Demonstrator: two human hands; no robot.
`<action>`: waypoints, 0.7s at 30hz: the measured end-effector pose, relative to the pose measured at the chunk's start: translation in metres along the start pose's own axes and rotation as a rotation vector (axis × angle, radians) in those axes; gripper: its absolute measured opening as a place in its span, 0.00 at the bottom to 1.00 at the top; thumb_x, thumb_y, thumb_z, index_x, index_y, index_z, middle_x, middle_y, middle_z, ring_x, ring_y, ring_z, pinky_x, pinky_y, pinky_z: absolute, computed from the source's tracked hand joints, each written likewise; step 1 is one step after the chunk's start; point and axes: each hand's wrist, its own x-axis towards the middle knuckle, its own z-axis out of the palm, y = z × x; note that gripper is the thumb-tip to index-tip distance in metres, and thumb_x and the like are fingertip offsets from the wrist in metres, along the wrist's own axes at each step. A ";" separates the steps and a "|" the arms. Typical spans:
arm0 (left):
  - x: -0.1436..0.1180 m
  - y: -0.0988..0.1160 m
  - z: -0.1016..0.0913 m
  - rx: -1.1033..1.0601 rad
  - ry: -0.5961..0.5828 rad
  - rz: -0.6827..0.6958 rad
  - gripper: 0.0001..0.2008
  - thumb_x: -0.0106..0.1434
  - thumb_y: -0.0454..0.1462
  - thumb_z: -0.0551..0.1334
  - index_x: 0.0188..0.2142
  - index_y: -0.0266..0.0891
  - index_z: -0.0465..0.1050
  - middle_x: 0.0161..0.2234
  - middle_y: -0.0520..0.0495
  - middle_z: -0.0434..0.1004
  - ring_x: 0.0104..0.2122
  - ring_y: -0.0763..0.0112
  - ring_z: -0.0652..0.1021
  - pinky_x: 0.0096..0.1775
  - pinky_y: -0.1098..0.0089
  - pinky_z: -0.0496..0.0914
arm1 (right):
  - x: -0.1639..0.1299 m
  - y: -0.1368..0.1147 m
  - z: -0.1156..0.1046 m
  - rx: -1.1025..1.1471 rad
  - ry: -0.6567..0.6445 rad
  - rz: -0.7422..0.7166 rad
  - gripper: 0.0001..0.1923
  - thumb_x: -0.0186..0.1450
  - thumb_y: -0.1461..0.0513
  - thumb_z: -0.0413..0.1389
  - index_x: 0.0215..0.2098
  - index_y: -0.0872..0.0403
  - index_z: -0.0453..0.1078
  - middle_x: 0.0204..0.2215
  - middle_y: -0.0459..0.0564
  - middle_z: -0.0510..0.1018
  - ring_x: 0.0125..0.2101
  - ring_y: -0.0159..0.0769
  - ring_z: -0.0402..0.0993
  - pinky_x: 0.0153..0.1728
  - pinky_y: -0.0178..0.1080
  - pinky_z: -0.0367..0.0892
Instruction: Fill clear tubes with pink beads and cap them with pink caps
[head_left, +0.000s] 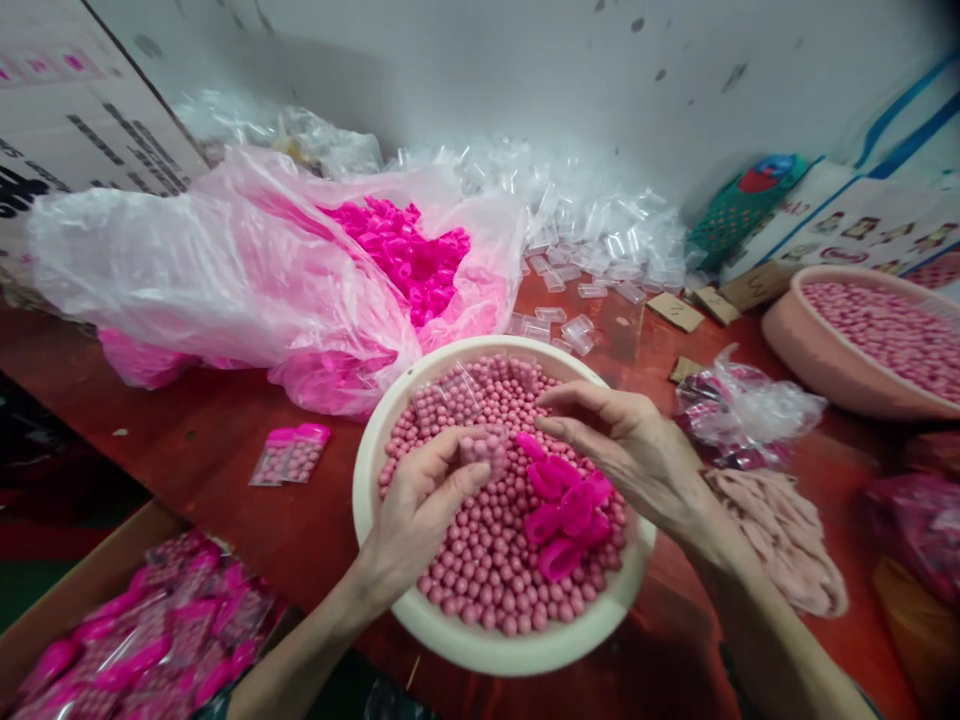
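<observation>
My left hand (416, 500) pinches a small clear plastic box (486, 452) with pink beads in it, above a cream basin (517, 655). Loose pink beads (495, 590) fill the basin. To the right of that box, my right hand (634, 445) hovers over the beads, thumb and forefinger apart and nothing visible between them. Below its fingertips a small heap of hot-pink plastic caps (566, 510) lies on the beads. Toward the basin's far side, more clear boxes (450, 395) rest on the beads.
A plastic bag (210, 270) of hot-pink caps (412, 255) lies behind the basin, beside piled clear boxes (600, 225). Capped bead boxes (291, 453) lie left; a carton (127, 540) holds many. A pink tub (795, 345) of beads and a cloth (780, 540) sit right.
</observation>
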 end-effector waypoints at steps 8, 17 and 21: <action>-0.012 -0.001 -0.004 -0.011 0.036 -0.091 0.10 0.61 0.35 0.61 0.43 0.40 0.72 0.37 0.50 0.75 0.40 0.70 0.74 0.44 0.73 0.69 | -0.016 0.045 -0.001 -0.367 -0.442 0.047 0.06 0.64 0.62 0.51 0.30 0.54 0.68 0.30 0.46 0.73 0.31 0.33 0.68 0.35 0.37 0.61; -0.015 -0.002 -0.003 -0.008 0.016 -0.103 0.08 0.60 0.34 0.61 0.40 0.39 0.73 0.36 0.49 0.75 0.39 0.70 0.75 0.43 0.72 0.69 | -0.006 0.031 0.004 0.373 -0.195 0.291 0.11 0.62 0.55 0.55 0.37 0.55 0.67 0.32 0.46 0.73 0.28 0.30 0.68 0.28 0.34 0.64; -0.015 -0.004 -0.003 -0.002 -0.050 -0.087 0.08 0.60 0.34 0.61 0.41 0.40 0.73 0.35 0.49 0.75 0.38 0.70 0.75 0.43 0.72 0.69 | -0.005 0.019 0.011 0.745 -0.114 0.414 0.14 0.57 0.56 0.61 0.37 0.55 0.68 0.29 0.46 0.75 0.27 0.30 0.71 0.29 0.33 0.67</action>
